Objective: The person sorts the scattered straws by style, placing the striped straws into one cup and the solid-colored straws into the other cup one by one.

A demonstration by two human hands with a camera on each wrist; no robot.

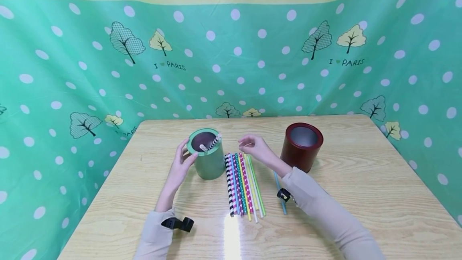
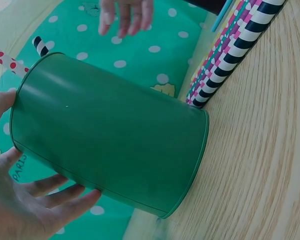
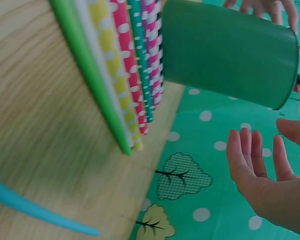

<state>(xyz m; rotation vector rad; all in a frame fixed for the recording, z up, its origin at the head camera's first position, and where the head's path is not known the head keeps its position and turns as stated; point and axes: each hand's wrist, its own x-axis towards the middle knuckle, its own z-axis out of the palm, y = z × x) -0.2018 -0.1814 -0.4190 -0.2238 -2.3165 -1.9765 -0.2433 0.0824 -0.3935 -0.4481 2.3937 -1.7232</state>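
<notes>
My left hand (image 1: 179,163) holds the green can (image 1: 210,166) near its rim, thumb on one side and fingers spread along the other. Two paper straws poke out of that can: a black-and-white striped straw (image 1: 215,141) and a white one with red dots (image 2: 12,64). My right hand (image 1: 255,146) hovers between the two cans with loosely bent fingers and nothing in them. Below it, a row of colourful straws (image 1: 244,185) lies side by side on the table, striped, dotted and plain. In the right wrist view the right hand (image 3: 270,182) is beside the green can's rim, apart from it.
A dark red can (image 1: 302,149) stands upright right of the row, behind the right forearm. One blue straw (image 1: 280,193) lies by itself, partly under the right wrist. The wooden table (image 1: 364,163) runs back to a green dotted curtain (image 1: 260,71).
</notes>
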